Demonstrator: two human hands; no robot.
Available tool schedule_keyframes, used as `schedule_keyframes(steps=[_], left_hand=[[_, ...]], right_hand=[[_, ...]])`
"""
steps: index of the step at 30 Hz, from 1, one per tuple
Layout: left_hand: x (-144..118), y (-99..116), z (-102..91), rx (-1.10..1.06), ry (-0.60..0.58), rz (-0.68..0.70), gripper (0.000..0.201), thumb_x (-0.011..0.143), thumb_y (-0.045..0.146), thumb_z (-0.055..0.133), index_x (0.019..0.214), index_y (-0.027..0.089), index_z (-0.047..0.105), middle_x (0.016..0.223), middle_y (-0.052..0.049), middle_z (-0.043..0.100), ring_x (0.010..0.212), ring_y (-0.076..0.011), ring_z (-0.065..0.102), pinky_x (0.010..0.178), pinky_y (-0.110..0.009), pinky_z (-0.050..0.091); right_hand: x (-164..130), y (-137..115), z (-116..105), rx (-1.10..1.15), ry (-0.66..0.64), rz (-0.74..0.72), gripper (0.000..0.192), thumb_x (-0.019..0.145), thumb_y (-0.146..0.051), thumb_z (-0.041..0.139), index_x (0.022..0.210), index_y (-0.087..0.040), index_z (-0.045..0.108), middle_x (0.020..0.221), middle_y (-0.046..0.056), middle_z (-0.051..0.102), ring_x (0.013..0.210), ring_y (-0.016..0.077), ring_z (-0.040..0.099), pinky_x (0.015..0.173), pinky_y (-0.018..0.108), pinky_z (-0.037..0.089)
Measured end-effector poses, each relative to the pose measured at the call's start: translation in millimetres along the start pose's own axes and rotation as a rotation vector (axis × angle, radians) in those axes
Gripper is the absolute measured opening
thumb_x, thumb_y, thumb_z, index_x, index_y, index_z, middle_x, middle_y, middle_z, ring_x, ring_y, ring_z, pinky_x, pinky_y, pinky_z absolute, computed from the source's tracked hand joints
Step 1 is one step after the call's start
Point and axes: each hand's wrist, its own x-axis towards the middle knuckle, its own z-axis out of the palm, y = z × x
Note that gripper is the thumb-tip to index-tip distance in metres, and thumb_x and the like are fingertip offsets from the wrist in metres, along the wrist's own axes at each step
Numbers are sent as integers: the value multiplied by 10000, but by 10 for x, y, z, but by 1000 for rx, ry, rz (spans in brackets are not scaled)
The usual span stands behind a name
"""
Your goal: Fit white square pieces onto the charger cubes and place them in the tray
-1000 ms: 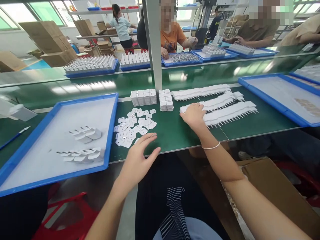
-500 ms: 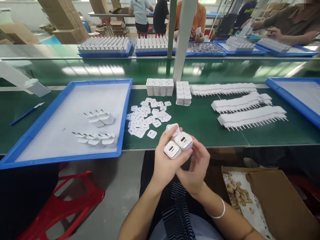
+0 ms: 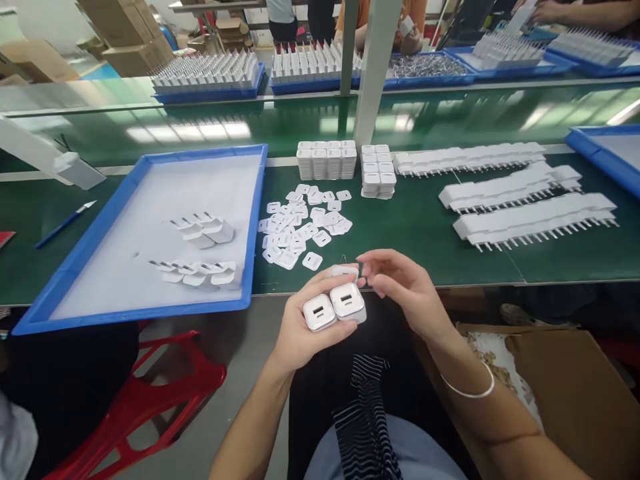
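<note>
My left hand (image 3: 307, 327) is wrapped round two white USB chargers (image 3: 346, 301) held side by side, their port faces turned up toward me. Beyond them, by the left fingertips, a third white piece (image 3: 345, 271) shows in part; its kind is hard to make out. My right hand (image 3: 413, 293) is just to the right of it, thumb and fingers apart, with nothing visible in them. Loose white charger face plates (image 3: 305, 227) with port slots lie scattered on the green bench (image 3: 395, 227) beyond my hands.
At left, a blue-rimmed tray (image 3: 259, 220) bears several plug chargers (image 3: 200, 273). A blue pen-like knife (image 3: 63, 227) lies left of it. Stacked plates (image 3: 327, 160) stand behind the loose ones; rows of chargers (image 3: 535, 220) lie at right. An upright post (image 3: 374, 73) rises at the back.
My right hand has drawn away from the two chargers, and its fingers have spread. My left hand, still holding them, has shifted a little to the left. The camera view has tilted down.
</note>
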Motion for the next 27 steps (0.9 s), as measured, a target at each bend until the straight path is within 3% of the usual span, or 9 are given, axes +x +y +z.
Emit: schedule_keyframes(steps=[3,6,8,13,15,17,21,24,27], left_hand=[[-17,-16,-52,-39,-82,-24,472,729,240,867,1188,277,759,1344,-103,669,1301,-307,603,1091,-446,524],[-29,-57,-91,-146,-117,-108,447,720,298,870,1155,261,773,1339,-123,664,1162,-321,680,984,-473,581],[-40,-84,-101,-175,-108,-132,464,713,303,873,1163,257,771,1341,-126,667,1137,-322,693,972,-478,584],[-67,-91,-75,-64,-33,-80,473,733,217,859,1192,269,760,1363,-109,672,1339,-327,580,1122,-490,492],[-77,-74,-67,-22,-16,-80,473,734,205,859,1191,276,761,1358,-106,676,1342,-335,579,1136,-518,483],[-85,-62,-63,1,1,-94,484,735,217,863,1202,285,756,1342,-104,687,1335,-342,586,1133,-537,488],[-84,-81,-27,-7,53,-100,489,754,248,858,1227,301,744,1376,-90,670,1313,-327,604,1137,-519,486],[-68,-105,22,-26,93,-124,488,740,299,871,1213,272,752,1253,-95,731,1201,-301,666,1055,-448,546],[-38,-86,15,-10,138,-135,496,726,332,878,1200,247,755,1191,-98,747,1124,-286,693,979,-407,580]], right_hand=[[142,-15,38,130,-181,183,211,736,-323,879,853,-213,742,823,11,705,750,150,650,683,278,576],[180,25,67,186,-224,243,199,716,-310,889,730,-197,726,709,-7,692,595,120,607,570,260,533],[176,39,71,137,-214,200,182,745,-292,869,677,-199,727,674,-1,689,602,132,618,538,253,497],[179,8,47,-55,-149,28,151,809,-260,816,679,-216,753,804,31,711,885,195,697,627,260,503],[190,3,28,-95,-160,28,144,827,-267,798,698,-216,761,815,31,708,806,171,666,588,257,474],[194,23,15,-92,-103,33,141,853,-277,770,725,-221,768,771,19,695,679,140,588,553,263,443],[153,142,86,11,213,-62,116,876,-272,747,765,-247,772,738,-2,659,600,118,471,538,275,393],[86,243,225,73,319,-77,108,877,-281,744,775,-254,765,860,10,683,587,106,472,534,284,411],[34,272,305,-63,383,-105,108,888,-299,723,799,-246,753,1014,47,663,715,141,586,557,292,489]])
